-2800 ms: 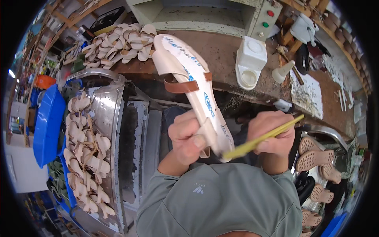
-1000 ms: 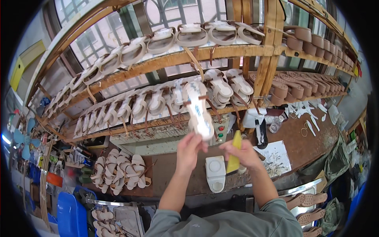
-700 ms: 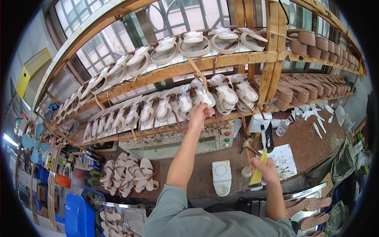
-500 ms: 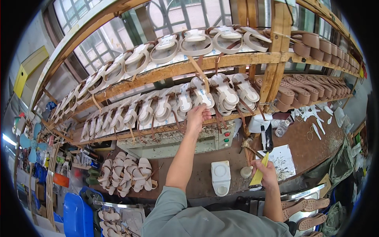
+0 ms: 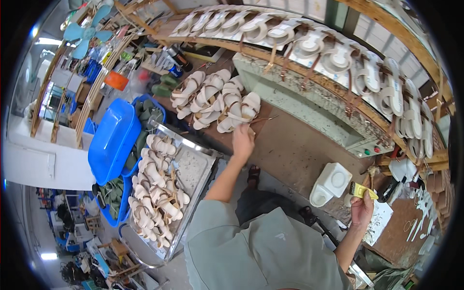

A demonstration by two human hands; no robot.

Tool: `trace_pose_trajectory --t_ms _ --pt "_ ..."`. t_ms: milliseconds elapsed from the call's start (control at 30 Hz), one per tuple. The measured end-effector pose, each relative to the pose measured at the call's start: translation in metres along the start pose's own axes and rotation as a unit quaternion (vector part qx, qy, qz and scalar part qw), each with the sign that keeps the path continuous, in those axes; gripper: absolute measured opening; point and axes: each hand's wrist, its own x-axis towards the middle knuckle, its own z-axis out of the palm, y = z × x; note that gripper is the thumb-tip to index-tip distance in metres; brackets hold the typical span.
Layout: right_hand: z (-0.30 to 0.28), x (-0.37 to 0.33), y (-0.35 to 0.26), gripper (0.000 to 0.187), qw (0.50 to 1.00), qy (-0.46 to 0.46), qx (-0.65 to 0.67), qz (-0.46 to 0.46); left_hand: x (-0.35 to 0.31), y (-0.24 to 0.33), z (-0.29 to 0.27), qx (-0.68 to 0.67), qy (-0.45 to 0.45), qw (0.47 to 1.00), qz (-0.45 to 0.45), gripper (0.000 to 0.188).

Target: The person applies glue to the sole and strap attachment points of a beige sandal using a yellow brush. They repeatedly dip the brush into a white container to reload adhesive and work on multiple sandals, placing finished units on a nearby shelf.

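a white container (image 5: 331, 183) stands on the brown counter (image 5: 282, 140). well to its left, the left hand (image 5: 243, 142) is at the near edge of a heap of beige sandals (image 5: 217, 99), which lies on the same counter; that grip is blurred, and whether it is wide, narrow or closed on a sandal cannot be told. just right of the container, the right hand (image 5: 362, 208) has its grip closed round a flat yellow tool (image 5: 363, 190), held up near a stained white sheet (image 5: 380, 222). beyond the container are a pale green metal cabinet (image 5: 295, 104) and, higher up, a shelf (image 5: 296, 66) bearing a row of sandals (image 5: 337, 62). farther left of the container, a metal tray (image 5: 193, 169) carries a pile of sandals (image 5: 154, 193), with blue tubs (image 5: 113, 140) alongside.
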Motion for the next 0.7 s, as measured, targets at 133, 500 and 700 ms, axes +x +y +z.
trace_pose_trajectory --t_ms 133,500,700 --pt "0.048 0.006 0.006 0.019 1.0 -0.017 0.012 0.016 0.049 -0.064 -0.016 0.17 0.018 0.975 0.141 0.045" --pt "0.051 -0.008 -0.001 0.033 1.0 0.005 0.017 0.002 0.116 -0.085 -0.016 0.117 -0.056 0.972 0.197 0.013" --pt "0.051 -0.012 -0.005 0.033 0.989 -0.008 -0.058 -0.136 0.107 0.024 -0.095 -0.166 -0.034 0.972 0.16 0.016"
